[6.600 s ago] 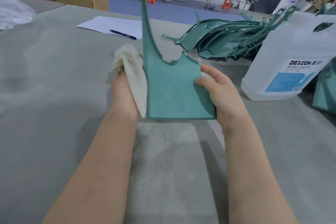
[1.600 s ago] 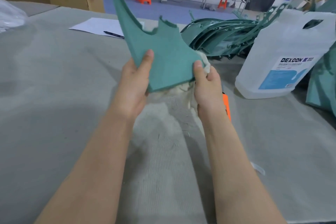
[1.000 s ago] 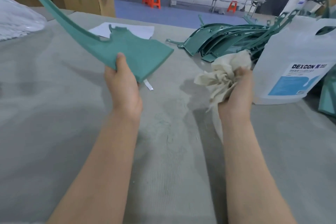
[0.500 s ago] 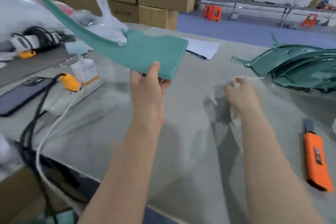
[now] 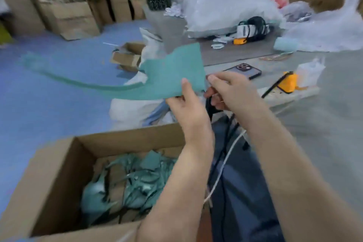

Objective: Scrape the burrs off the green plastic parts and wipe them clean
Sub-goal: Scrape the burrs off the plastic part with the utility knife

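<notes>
Both hands meet at the green plastic part (image 5: 172,76): my left hand (image 5: 186,104) pinches its wide end, thumb on top, and my right hand (image 5: 231,90) curls at its edge, probably steadying it above the cardboard box (image 5: 59,163) of similar pieces. Blue floor; cluttered grey table (image 5: 334,104).

Head camera looks down, close above hands (image 5: 206,94).
</notes>
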`<state>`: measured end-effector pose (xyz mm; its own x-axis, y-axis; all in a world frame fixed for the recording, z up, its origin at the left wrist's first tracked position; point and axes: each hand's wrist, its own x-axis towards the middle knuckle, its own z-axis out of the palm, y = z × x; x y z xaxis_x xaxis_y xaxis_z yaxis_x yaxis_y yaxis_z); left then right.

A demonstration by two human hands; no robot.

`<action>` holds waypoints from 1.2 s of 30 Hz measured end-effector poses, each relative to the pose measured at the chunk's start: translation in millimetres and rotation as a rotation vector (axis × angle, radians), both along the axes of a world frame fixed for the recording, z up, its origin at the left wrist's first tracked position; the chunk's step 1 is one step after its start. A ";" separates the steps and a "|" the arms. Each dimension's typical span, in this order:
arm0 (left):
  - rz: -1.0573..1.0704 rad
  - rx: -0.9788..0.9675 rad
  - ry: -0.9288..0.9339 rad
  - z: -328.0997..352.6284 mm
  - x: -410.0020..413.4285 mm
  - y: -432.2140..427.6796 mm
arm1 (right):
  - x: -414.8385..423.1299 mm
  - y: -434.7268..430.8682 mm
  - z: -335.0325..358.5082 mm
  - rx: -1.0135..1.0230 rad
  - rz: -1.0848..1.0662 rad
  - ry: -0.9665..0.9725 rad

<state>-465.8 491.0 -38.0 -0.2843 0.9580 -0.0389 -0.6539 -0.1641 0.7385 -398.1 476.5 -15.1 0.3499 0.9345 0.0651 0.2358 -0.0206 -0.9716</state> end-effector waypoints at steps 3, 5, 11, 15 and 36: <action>-0.009 -0.264 0.006 -45.0 -36.7 24.9 | -35.5 26.3 -32.1 -0.167 0.127 0.017; -0.110 -0.458 -0.121 -67.8 -49.7 30.1 | -45.7 32.3 -51.5 -0.279 0.206 -0.018; -0.385 -0.518 -0.097 -70.5 -24.2 25.6 | -23.6 19.1 -62.0 -0.329 0.222 -0.156; -0.418 -0.275 -0.013 -18.4 26.3 11.1 | 14.2 -7.4 -26.0 -0.088 -0.024 -0.066; -1.696 0.100 0.407 36.3 312.4 -379.2 | 230.4 -415.4 0.4 0.395 -1.620 0.358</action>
